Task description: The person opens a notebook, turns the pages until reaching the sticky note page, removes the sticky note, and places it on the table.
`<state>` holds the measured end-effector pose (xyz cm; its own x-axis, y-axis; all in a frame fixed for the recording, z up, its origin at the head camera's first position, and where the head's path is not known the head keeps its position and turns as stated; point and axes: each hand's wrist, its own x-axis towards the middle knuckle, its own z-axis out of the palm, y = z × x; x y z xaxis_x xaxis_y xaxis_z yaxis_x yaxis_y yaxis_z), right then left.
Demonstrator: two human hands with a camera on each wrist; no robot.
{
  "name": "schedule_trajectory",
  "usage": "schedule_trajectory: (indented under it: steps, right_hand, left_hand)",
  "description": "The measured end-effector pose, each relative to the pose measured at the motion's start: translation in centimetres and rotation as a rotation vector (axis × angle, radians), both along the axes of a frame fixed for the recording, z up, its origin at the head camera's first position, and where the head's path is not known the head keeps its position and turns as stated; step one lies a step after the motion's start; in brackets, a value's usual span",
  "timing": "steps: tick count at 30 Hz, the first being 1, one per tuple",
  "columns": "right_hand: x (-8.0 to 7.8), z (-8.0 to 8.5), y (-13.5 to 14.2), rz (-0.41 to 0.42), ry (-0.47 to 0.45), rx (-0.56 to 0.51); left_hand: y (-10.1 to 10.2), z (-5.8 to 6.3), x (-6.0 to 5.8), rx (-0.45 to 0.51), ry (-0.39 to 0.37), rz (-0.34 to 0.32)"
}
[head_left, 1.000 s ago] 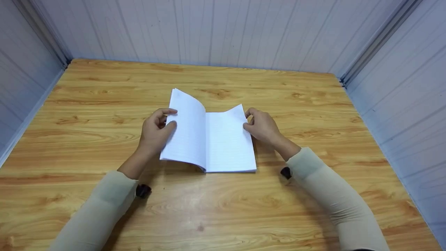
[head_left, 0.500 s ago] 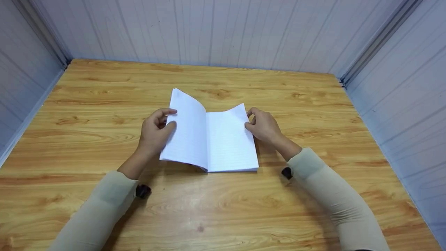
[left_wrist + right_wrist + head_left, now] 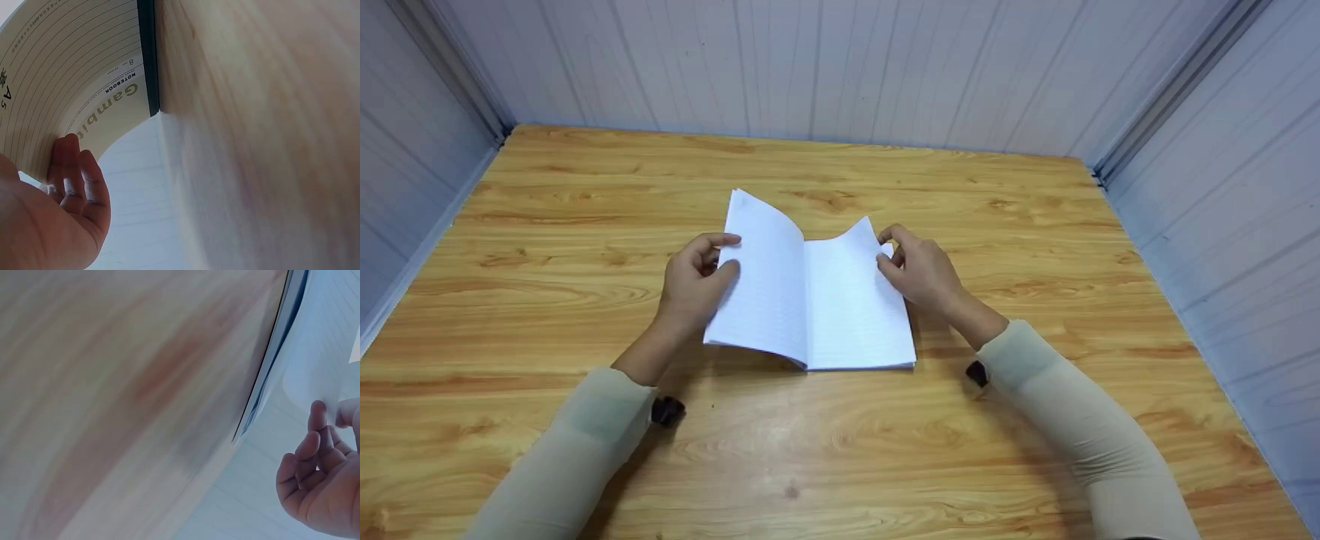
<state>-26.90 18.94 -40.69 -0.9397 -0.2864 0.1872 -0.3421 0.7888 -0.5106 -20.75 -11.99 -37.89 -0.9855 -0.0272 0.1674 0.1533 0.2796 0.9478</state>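
Observation:
An open notebook [image 3: 855,315] with lined white pages lies mid-table, its left half raised and bent upward. My left hand [image 3: 690,281] grips that left half at its outer edge, thumb on the pages and fingers behind. In the left wrist view the notebook's cream cover [image 3: 84,73] shows, printed "Gambit" and "NOTEBOOK", with a dark spine strip [image 3: 148,56]. My right hand [image 3: 922,270] pinches the outer edge of a right-hand page [image 3: 859,240], whose top corner curls up off the pages below. In the right wrist view thumb and index finger meet on that page [image 3: 320,354].
The notebook rests on a wood-grain table [image 3: 825,450]. Pale panelled walls [image 3: 840,67] close off the back, left and right sides. A small dark object sits at each wrist, near the sleeve cuffs [image 3: 615,397].
My right hand has shifted slightly left with the page edge, and the page's top corner now curls higher and further left, showing the sheet beneath. My left hand has stayed in place.

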Motion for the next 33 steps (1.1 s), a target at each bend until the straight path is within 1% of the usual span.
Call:
schedule_trajectory:
  steps: [4, 10, 17, 19, 21, 24, 26, 29, 33]
  right_hand:
    - [0.3, 0.0, -0.3, 0.050, 0.006, 0.001]
    - [0.7, 0.0, -0.6, 0.118, -0.013, 0.014]
    - [1.1, 0.1, -1.1, 0.204, -0.086, 0.029]
    - [1.2, 0.1, -1.2, 0.234, -0.112, 0.036]
    - [1.3, 0.0, -1.3, 0.255, -0.134, 0.047]
    - [1.5, 0.0, -1.5, 0.278, -0.150, 0.078]
    - [1.7, 0.1, -1.7, 0.289, -0.151, 0.108]
    - [1.9, 0.3, -2.0, 0.304, -0.138, 0.151]
    - [2.3, 0.4, -2.5, 0.326, -0.113, 0.197]
  left_hand:
    - [0.0, 0.0, 0.0, -0.006, -0.002, -0.004]
    - [0.0, 0.0, 0.1, -0.013, -0.008, -0.010]
    - [-0.1, -0.1, 0.1, -0.018, -0.023, -0.006]
    - [-0.2, -0.6, -0.3, -0.013, -0.023, -0.007]
    - [-0.4, -1.4, -0.8, -0.002, -0.021, -0.006]
    - [-0.7, -2.7, -1.6, 0.012, -0.012, -0.005]
    - [-0.8, -3.3, -2.0, 0.014, 0.002, 0.001]
    - [-0.9, -3.7, -2.1, 0.005, 0.025, 0.006]
    - [-0.9, -3.6, -2.2, 0.004, 0.034, 0.006]
